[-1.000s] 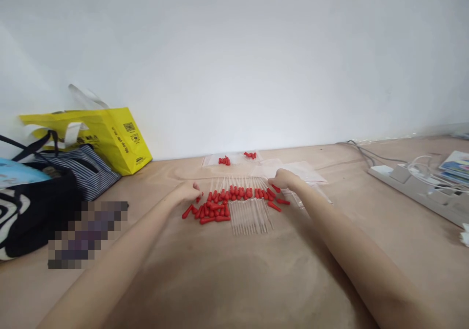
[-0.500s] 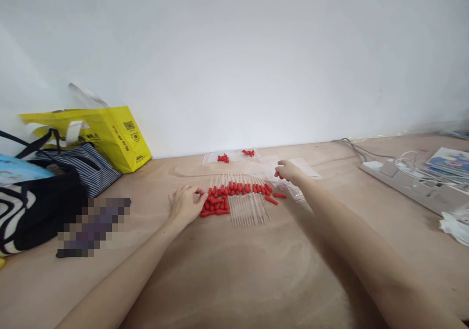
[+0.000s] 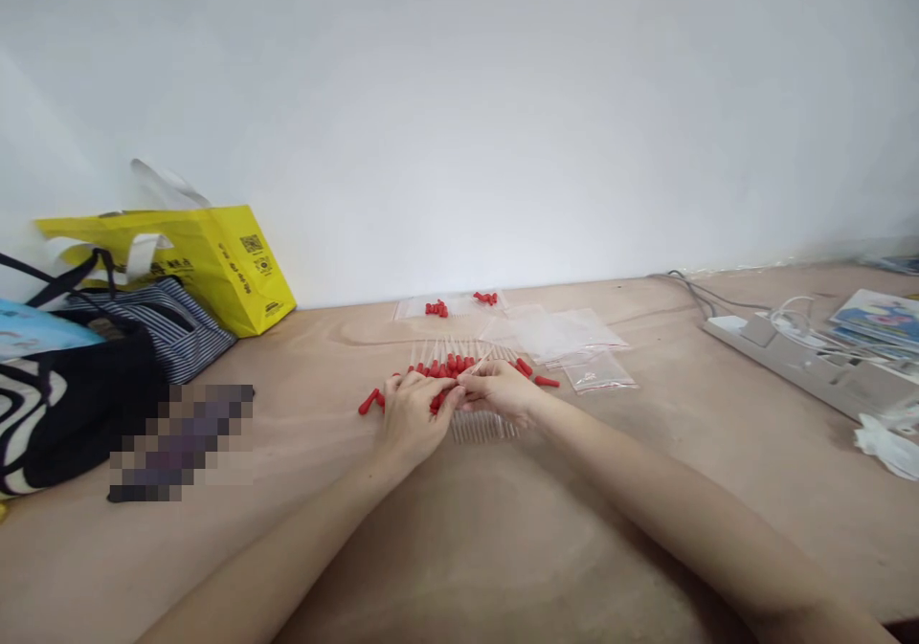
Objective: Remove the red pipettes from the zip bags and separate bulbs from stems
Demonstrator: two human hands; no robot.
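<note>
My two hands meet at the middle of the spread of parts, fingertips touching. My right hand (image 3: 503, 390) is closed in a pinch, and a thin clear dropper tube (image 3: 485, 355) slants up from its fingers. My left hand (image 3: 416, 414) is pinched against it; what lies between its fingertips is hidden. Behind the hands lies a row of droppers with red rubber bulbs (image 3: 451, 364), clear tips pointing away. Bare clear tubes (image 3: 482, 426) lie side by side under my right hand. Loose red bulbs (image 3: 369, 401) show left of my left hand, others partly beneath it.
Clear zip bags (image 3: 599, 373) lie to the right; bags with red bulbs (image 3: 437, 309) are near the wall. A yellow bag (image 3: 236, 271), a striped pouch (image 3: 183, 323) and a black bag (image 3: 78, 414) stand left. A power strip (image 3: 811, 362) and booklets (image 3: 880, 319) are right.
My right hand has come left and nearer from beside the bags, where it pinched something red. My left hand has moved right from the loose bulbs to meet it; a few bulbs have shifted left.
</note>
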